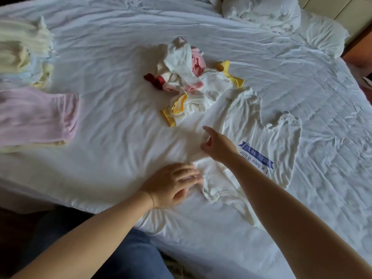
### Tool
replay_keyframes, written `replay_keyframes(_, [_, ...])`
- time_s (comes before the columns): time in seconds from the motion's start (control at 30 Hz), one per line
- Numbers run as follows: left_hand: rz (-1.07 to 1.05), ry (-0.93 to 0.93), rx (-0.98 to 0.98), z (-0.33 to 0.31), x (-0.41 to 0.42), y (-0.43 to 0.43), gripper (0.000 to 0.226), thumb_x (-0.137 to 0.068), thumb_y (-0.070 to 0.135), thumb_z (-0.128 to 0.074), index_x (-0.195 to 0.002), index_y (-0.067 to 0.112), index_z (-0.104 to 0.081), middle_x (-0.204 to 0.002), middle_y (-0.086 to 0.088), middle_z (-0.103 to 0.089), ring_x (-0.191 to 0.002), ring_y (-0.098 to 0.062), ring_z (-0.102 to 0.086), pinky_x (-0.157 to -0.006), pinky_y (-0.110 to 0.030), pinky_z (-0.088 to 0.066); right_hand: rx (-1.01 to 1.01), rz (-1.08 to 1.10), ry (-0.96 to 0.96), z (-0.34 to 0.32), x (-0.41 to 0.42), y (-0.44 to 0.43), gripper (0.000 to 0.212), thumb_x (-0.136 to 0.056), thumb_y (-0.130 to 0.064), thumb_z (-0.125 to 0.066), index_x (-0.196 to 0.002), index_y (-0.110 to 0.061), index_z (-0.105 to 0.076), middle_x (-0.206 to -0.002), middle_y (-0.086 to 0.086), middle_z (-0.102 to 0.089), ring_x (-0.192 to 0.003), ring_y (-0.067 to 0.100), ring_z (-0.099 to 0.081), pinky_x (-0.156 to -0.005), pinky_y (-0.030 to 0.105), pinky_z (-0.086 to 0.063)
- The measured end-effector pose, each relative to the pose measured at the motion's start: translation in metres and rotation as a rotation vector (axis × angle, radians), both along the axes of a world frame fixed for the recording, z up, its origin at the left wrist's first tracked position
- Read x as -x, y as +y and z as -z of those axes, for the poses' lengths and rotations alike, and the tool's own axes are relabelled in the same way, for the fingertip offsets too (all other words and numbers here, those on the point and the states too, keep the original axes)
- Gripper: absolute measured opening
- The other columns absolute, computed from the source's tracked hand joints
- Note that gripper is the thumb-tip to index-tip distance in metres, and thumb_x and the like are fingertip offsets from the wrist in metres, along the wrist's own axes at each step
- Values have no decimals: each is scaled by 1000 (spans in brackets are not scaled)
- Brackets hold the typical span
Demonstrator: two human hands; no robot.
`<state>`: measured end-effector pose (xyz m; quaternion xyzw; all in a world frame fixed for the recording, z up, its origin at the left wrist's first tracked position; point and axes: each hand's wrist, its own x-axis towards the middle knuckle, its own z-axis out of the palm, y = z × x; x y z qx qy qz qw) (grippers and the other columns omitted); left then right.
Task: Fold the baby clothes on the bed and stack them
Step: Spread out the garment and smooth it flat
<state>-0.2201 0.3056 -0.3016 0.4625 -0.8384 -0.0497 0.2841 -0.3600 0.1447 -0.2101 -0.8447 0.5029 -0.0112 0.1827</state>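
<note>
A white baby garment (265,137) with blue lettering lies spread on the white bed sheet (120,97), neck opening at the far right. My left hand (173,184) presses flat on the garment's near left edge, fingers straight. Over the garment's left side hovers my right hand (217,146), fingers loosely spread and touching the fabric; whether it pinches cloth is hard to tell. Behind them sits a loose heap of small clothes (191,81) in white, pink, yellow and red. At the left edge are folded stacks, a pink one (36,115) in front and a pale yellow one (22,49) behind.
A rumpled white duvet and pillow (271,15) fill the far right corner of the bed. My blue-jeaned leg (128,256) is at the bed's near edge. A wooden floor strip (358,51) shows at the far right.
</note>
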Motion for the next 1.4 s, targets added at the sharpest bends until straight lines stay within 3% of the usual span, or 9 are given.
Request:
replay_keyframes(0.23, [-21, -21, -3, 8, 0, -3, 48, -91, 22, -52, -139, 23, -54, -143, 1, -52, -134, -20, -46, -109, -39, -38, -32, 9, 29, -12, -6, -7, 30, -77, -28, -74, -104, -22, -63, -86, -9, -60, -93, 19, -63, -70, 26, -43])
replay_keyframes(0.47, [-70, -119, 21, -1, 2, 3, 44, -93, 29, -47, -136, 29, -55, -136, 6, -56, -129, -17, -47, -106, -34, -36, 111, 231, -329, -58, 15, 13, 18, -78, -41, -70, -81, -28, -58, -87, -10, -64, -84, 15, -61, -71, 33, -50])
replay_keyframes(0.63, [-119, -256, 121, -16, 11, 4, 37, -93, 35, -44, -126, 30, -60, -123, 10, -62, -110, -16, -55, -92, -31, -36, 174, 259, -481, -82, 57, 24, 31, -85, -21, -66, -115, -25, -58, -104, -1, -63, -96, 28, -63, -81, 42, -53])
replay_keyframes(0.73, [-144, -311, 168, -28, 20, 0, 29, -94, 39, -42, -107, 30, -66, -104, 10, -64, -96, -17, -58, -85, -31, -36, 205, 254, -458, -87, 82, 28, 51, -86, -14, -62, -134, -29, -53, -122, 9, -63, -111, 24, -61, -85, 29, -49])
replay_keyframes(0.83, [-205, -197, 176, -48, 37, -5, 15, -88, 35, -53, -84, 25, -64, -85, 6, -57, -80, -22, -59, -73, -33, -37, 214, 261, -502, -92, 106, 36, 38, -83, -5, -62, -117, -21, -66, -103, 1, -65, -83, 14, -60, -57, 6, -41])
replay_keyframes(0.9, [-336, -30, 104, -60, 48, -10, 20, -76, 29, -70, -90, 19, -60, -88, 2, -56, -76, -24, -59, -67, -33, -43, 214, 259, -549, -94, 119, 39, 37, -80, 1, -63, -111, -18, -68, -95, -1, -63, -75, 10, -56, -50, 2, -38])
replay_keyframes(1.0, [-426, 100, -78, -72, 66, -18, 56, -67, 23, -84, -113, 13, -55, -110, -6, -57, -82, -23, -60, -65, -32, -48, 175, 235, -611, -94, 134, 43, 50, -77, 4, -66, -120, -20, -65, -93, 4, -66, -75, 11, -60, -57, 3, -41])
replay_keyframes(1.17, [-414, 22, -186, -84, 84, -26, 25, -78, 9, -65, -101, 18, -60, -92, 5, -63, -88, -22, -62, -71, -30, -46, 196, 140, -573, -101, 148, 47, 35, -70, 11, -65, -90, -16, -74, -81, -7, -66, -74, 1, -58, -64, 9, -41])
replay_keyframes(1.4, [-423, -174, -120, -85, 66, -24, 40, -54, -8, -72, -81, 19, -62, -79, -1, -57, -64, -26, -60, -48, -26, -35, 151, 153, -376, -75, 175, 54, 30, -73, -1, -70, -69, -29, -63, -79, -5, -62, -76, 17, -61, -69, 27, -48])
